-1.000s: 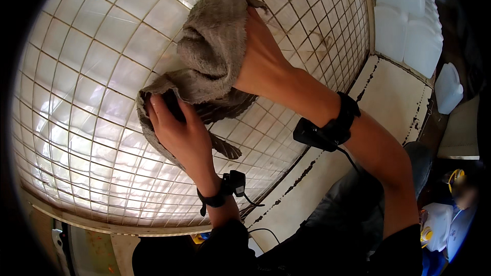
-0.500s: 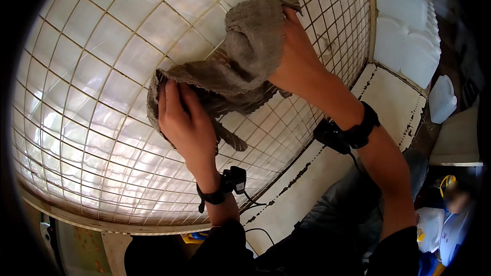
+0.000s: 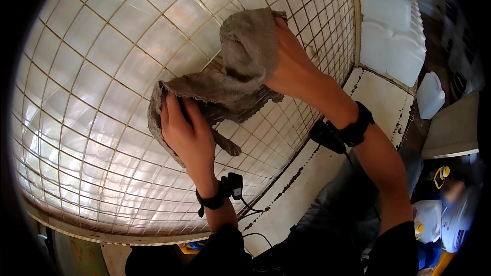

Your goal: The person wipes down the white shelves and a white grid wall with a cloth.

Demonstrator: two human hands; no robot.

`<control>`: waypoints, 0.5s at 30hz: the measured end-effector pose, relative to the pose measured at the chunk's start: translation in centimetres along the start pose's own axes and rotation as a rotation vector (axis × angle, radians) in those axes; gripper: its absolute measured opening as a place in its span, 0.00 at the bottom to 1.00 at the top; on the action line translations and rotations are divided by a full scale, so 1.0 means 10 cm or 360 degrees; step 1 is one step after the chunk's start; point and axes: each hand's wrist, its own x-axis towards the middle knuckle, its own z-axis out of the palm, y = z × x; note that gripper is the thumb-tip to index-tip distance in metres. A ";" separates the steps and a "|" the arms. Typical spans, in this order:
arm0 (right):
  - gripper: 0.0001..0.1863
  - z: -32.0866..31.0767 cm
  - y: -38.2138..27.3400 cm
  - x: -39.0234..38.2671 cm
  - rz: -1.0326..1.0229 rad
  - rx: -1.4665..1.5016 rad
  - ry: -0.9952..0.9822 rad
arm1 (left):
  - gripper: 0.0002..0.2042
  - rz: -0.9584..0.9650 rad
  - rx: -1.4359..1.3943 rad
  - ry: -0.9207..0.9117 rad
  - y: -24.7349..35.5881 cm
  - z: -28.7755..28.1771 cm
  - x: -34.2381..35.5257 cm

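Note:
A grey-brown rag (image 3: 248,46) lies bunched against a wire grid panel (image 3: 115,36) with clear sheeting behind it. My right hand (image 3: 292,66) grips the rag's upper right end; the cloth covers most of its fingers. At the lower left end, my left hand (image 3: 185,133) has its fingertips tucked under the rag's folded edge, gripping it. Between the hands the cloth sags in folds, and a narrow strip of it hangs beside my left hand. Both wrists carry a black strap with a small black device.
A pale ledge (image 3: 286,194) with chipped dark edges runs below the grid. White plastic jugs (image 3: 386,30) are stacked at the right, with one loose jug (image 3: 430,94) nearby. At the lower right are a clear container (image 3: 428,217) and a blurred person's part.
The whole view has shifted a little, with the grid edge and jugs now further left. Both hands appear slightly lower in the picture, still holding the rag.

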 end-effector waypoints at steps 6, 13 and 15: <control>0.19 0.04 -0.39 -0.01 0.0117 0.0236 0.0118 | 0.10 0.0033 0.0080 0.0074 -0.11 0.04 -0.09; 0.11 0.18 -0.44 0.28 -0.0126 0.0086 0.0205 | 0.08 -0.0052 -0.0056 -0.0012 -0.06 -0.02 -0.03; 0.10 0.18 -0.42 0.20 -0.0119 0.0106 0.0137 | 0.08 -0.0038 -0.0036 -0.0002 -0.07 -0.01 -0.02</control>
